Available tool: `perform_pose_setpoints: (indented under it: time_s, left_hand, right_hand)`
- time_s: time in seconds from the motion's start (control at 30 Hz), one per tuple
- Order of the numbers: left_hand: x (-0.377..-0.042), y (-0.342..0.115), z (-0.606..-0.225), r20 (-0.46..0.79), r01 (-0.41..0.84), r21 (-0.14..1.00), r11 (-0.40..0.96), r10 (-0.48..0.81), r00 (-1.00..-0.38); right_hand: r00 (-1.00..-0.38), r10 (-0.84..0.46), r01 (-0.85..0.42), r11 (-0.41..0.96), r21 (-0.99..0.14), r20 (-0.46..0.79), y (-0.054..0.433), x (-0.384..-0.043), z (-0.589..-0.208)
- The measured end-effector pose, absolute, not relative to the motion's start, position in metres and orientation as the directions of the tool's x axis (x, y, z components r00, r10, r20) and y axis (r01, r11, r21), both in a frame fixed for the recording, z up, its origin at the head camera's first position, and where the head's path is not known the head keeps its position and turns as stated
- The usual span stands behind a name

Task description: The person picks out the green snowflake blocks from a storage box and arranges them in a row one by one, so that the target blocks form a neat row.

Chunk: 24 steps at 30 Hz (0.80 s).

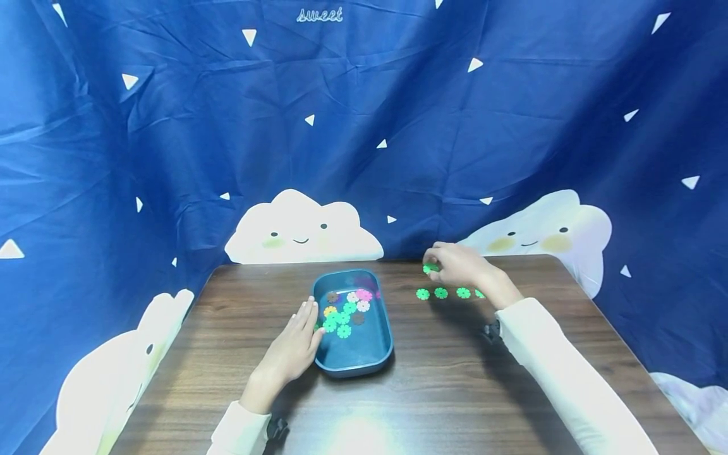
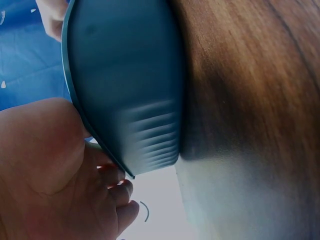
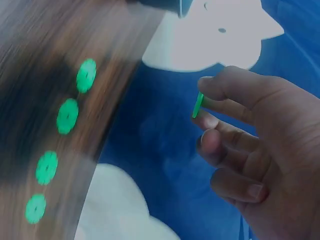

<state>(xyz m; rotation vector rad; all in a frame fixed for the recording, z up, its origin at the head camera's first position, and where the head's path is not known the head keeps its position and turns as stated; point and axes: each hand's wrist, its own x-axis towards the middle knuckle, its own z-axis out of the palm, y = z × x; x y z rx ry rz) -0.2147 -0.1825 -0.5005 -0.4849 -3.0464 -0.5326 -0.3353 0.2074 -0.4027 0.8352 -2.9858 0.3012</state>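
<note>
My right hand pinches a green flower-shaped disc between thumb and fingertips, raised over the far right side of the table. Below it runs a row of several matching green discs, laid flat and spaced apart; the right wrist view shows this row too. Along the near-left rim of a blue tray rests my left hand, fingers straight and thumb reaching over the edge. Inside the tray lie several loose discs in green, pink, white, orange and brown. The left wrist view shows the tray's ribbed outer wall.
The tray stands on a brown wooden table, left of the row of discs. Behind the table's far edge hangs a blue cloth printed with white clouds and triangles. A dark band sits on the right wrist.
</note>
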Motion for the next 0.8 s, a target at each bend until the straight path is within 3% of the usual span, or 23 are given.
perform_pose_setpoints:
  time_s: [0.47,0.8]
  left_hand:
    - [-0.214,-0.183,-0.502,0.069,0.303,0.333,0.893,0.297,-0.952]
    - [-0.212,-0.183,-0.504,0.12,0.334,0.351,0.875,0.311,-0.943]
  right_hand:
    - [-0.881,-0.449,-0.471,0.861,-0.192,0.147,0.283,-0.325,-0.411]
    - [-0.924,-0.362,-0.382,0.895,-0.229,0.128,0.323,-0.312,-0.421]
